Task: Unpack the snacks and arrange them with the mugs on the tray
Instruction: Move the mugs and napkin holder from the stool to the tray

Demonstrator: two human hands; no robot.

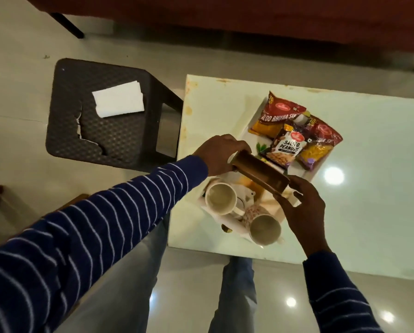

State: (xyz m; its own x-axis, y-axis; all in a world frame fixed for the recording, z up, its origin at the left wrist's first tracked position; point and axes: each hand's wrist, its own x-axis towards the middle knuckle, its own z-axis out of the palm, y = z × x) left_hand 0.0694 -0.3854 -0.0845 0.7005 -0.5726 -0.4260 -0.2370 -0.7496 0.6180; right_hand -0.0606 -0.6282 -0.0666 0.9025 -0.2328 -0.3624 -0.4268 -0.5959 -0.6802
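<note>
Above the white tray (308,175), between the snack packets and the mugs, both hands hold a brown box (261,173), tilted so its open side faces the camera. The left hand (221,155) curls over the box's far-left end, fingers wrapped round it; the right hand (302,204) grips the near-right end, thumb on the rim. On the tray's far half lie three packets: a salted peanuts packet (285,147) overlapping a red and yellow packet (279,115) behind it and a second red and yellow one (321,143) to its right. On the tray's near half stand two mugs, one (221,198) under the left wrist, the other (264,229) beside the right hand. The tray rests on a pale table (369,164). Left of the tray, off the table, a dark stool (114,131) carries folded white paper (118,98).
</note>
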